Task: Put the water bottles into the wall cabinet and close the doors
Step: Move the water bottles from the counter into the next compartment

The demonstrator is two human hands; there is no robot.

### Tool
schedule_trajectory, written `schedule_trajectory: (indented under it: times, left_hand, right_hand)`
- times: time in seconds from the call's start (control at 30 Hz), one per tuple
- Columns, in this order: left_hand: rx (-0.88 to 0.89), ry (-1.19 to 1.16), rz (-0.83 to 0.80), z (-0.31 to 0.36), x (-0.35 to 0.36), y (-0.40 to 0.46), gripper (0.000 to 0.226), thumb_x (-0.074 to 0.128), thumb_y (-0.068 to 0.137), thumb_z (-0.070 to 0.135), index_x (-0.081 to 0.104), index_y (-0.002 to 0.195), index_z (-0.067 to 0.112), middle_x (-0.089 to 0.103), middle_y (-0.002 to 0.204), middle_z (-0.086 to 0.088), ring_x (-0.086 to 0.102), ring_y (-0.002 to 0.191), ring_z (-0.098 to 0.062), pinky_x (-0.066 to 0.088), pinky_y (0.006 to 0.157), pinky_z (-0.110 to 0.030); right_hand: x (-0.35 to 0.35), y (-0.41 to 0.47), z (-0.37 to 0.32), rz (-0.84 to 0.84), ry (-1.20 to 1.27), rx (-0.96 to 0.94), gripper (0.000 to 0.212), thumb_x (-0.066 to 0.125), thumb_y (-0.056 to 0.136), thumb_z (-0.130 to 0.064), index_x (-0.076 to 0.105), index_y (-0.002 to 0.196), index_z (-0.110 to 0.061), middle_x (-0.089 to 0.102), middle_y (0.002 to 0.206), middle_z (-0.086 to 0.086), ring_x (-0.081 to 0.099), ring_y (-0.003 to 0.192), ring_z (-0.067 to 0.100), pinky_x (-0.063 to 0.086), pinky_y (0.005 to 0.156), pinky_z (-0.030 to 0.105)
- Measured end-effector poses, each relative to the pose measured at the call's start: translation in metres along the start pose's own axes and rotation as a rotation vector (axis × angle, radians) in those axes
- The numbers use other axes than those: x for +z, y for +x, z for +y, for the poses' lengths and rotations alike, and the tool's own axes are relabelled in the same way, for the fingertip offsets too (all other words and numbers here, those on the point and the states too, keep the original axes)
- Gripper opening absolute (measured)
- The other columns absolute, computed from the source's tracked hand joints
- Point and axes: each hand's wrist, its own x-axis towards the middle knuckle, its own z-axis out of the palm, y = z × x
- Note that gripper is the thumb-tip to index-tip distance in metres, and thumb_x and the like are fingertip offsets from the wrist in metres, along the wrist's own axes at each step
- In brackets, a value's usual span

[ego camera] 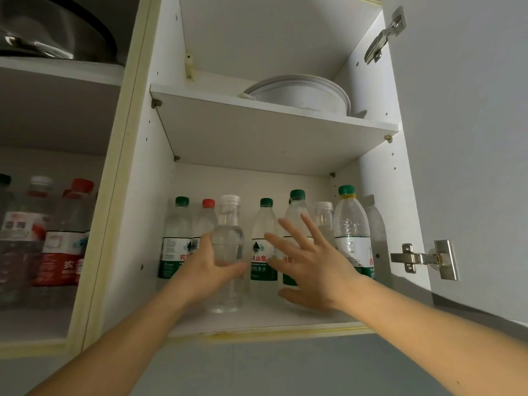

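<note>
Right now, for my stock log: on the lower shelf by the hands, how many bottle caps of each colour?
Green plastic bottle caps: 4
Red plastic bottle cap: 1
White plastic bottle caps: 2
Total: 7
Far-right bottle, cap colour: cannot tell

A single head-worn wide-angle view looks forward and steeply upward from below into the open wall cabinet point(274, 318), close enough that both forearms reach in from the bottom edge. The underside of the upper shelf point(257, 132) shows, and straight edges bow outward.
</note>
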Motion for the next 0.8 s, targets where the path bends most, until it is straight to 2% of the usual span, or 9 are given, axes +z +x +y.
schedule_trajectory:
  times: [0.07,0.13,0.23,0.43,0.6,0.7,0.8]
  left_hand:
    - [0.0,0.004,-0.004,0.0,0.0,0.001,0.092,0.077,0.082,0.051,0.022,0.152,0.031,0.057,0.13,0.006,0.053,0.11,-0.013,0.045,0.09,-0.035]
    - [0.005,0.011,-0.009,0.001,0.001,0.002,0.092,0.076,0.083,0.05,0.019,0.154,0.031,0.057,0.134,0.004,0.05,0.109,-0.012,0.046,0.09,-0.036]
    - [0.008,0.014,-0.005,0.001,0.002,0.002,0.095,0.075,0.084,0.05,0.016,0.156,0.03,0.056,0.139,0.001,0.048,0.109,-0.012,0.042,0.093,-0.036]
    - [0.004,0.015,-0.014,0.0,0.002,0.002,0.095,0.072,0.085,0.053,0.015,0.156,0.03,0.06,0.14,0.002,0.049,0.111,-0.011,0.04,0.096,-0.037]
    - [0.006,0.001,-0.002,0.0,0.003,0.002,0.097,0.074,0.084,0.052,0.014,0.157,0.03,0.06,0.139,0.0,0.048,0.109,-0.012,0.043,0.097,-0.039]
    - [-0.007,-0.01,-0.01,-0.001,0.003,0.002,0.097,0.074,0.084,0.052,0.013,0.157,0.03,0.061,0.137,0.001,0.049,0.109,-0.013,0.045,0.098,-0.042]
    - [-0.009,-0.015,-0.001,-0.001,0.003,0.002,0.099,0.074,0.083,0.053,0.013,0.157,0.031,0.059,0.135,0.002,0.05,0.109,-0.013,0.042,0.097,-0.038]
  right_hand:
    - [0.007,-0.005,0.003,-0.041,-0.04,-0.032,0.057,0.04,0.097,-0.064,0.06,0.137,-0.028,0.031,0.165,0.004,-0.003,0.157,0.035,-0.006,0.121,0.065]
    - [0.012,-0.009,0.004,-0.035,-0.037,-0.026,0.055,0.038,0.098,-0.062,0.066,0.129,-0.026,0.043,0.157,0.004,0.005,0.157,0.035,-0.002,0.122,0.065]
    - [0.015,-0.009,0.007,-0.042,-0.059,-0.03,0.056,0.036,0.098,-0.062,0.068,0.125,-0.025,0.049,0.151,0.005,0.009,0.157,0.036,0.001,0.122,0.065]
    - [0.018,-0.018,0.017,-0.115,-0.121,-0.027,0.061,0.03,0.1,-0.062,0.064,0.132,-0.023,0.045,0.152,0.009,0.004,0.156,0.038,-0.009,0.121,0.063]
    - [0.016,-0.032,0.026,-0.124,-0.127,-0.027,0.055,0.038,0.099,-0.061,0.07,0.128,-0.026,0.051,0.152,0.007,0.016,0.155,0.039,-0.001,0.122,0.064]
    - [0.016,-0.038,0.03,-0.156,-0.14,-0.014,0.056,0.035,0.1,-0.06,0.066,0.133,-0.026,0.045,0.155,0.008,0.009,0.156,0.039,-0.006,0.121,0.065]
    - [0.018,-0.04,0.034,-0.181,-0.152,-0.009,0.059,0.032,0.1,-0.06,0.063,0.134,-0.024,0.043,0.155,0.01,0.004,0.156,0.04,-0.012,0.12,0.064]
